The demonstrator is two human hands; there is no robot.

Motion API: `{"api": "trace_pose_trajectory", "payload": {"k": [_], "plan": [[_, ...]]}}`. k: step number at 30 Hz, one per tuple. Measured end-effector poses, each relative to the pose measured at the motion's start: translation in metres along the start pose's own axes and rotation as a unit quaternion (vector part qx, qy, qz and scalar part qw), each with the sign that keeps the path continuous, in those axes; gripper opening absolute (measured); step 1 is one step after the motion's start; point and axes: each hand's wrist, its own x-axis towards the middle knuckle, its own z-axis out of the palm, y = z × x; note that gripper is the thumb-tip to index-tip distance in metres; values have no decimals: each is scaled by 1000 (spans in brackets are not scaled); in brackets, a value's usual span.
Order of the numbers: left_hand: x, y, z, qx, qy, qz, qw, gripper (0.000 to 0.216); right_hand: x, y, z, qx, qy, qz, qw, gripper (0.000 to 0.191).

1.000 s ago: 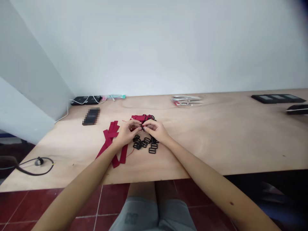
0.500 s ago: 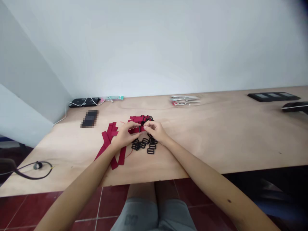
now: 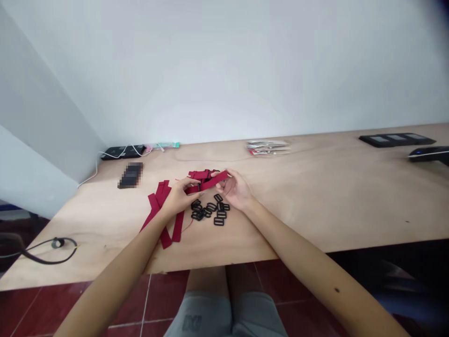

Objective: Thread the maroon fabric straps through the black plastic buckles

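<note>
A red strap [image 3: 212, 181] stretches between my two hands, with a black slider buckle [image 3: 199, 187] on it close to the left fingers. My left hand [image 3: 180, 195] pinches the strap beside this buckle. The strap's far end is at the fingertips of my right hand [image 3: 236, 189], closed on it. Below the hands lie loose black hooks [image 3: 199, 214] and several black slider buckles [image 3: 219, 221]. Flat red straps [image 3: 177, 227] lie left of and partly under my left forearm. Behind the hands is a pile of red straps with black buckles [image 3: 199, 174].
Along the wall sit black devices with a white cable [image 3: 122, 152], a teal packet [image 3: 168, 145] and a stack of flat packets [image 3: 268, 147]. A blurred dark object [image 3: 130, 175] lies at left, a looped black cable [image 3: 52, 252] at front left. A black tray-like object [image 3: 396, 140] is at right.
My right hand has moved right and up along the strap, drawing its end out past the buckle. The loose slider buckles beneath show more fully. My left hand has barely shifted.
</note>
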Motion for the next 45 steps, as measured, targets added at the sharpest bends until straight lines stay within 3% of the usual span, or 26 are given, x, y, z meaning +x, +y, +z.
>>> {"api": "trace_pose_trajectory", "payload": {"k": [7, 10, 15, 20, 26, 32, 36, 41, 45], "plan": [[1, 17, -4, -14, -27, -19, 999, 36, -3, 8, 2, -96, -53, -11, 994, 30], [0, 19, -5, -7, -41, -16, 999, 35, -1, 11, 1, -143, -13, -9, 990, 31], [1, 16, -4, -58, -13, -30, 998, 36, 2, 13, -1, -194, 26, -43, 980, 31], [1, 17, -4, -68, 1, -25, 997, 37, 4, 16, -4, -249, -4, -87, 965, 25], [-1, 15, -5, -24, -30, -8, 999, 38, 4, 20, -8, -311, -43, -115, 942, 20], [-2, 11, -3, 12, -22, 24, 999, 35, 3, 17, -4, -329, -58, -109, 936, 18], [-3, 14, -4, 20, -2, 51, 998, 44, 1, 17, -3, -317, -85, -94, 940, 18], [-4, 22, -5, 91, -7, 112, 990, 42, 2, 20, -3, -258, -54, -74, 962, 32], [-6, 30, -3, 109, -10, 130, 986, 38, 0, 18, -1, -273, -52, -74, 958, 33]]}}
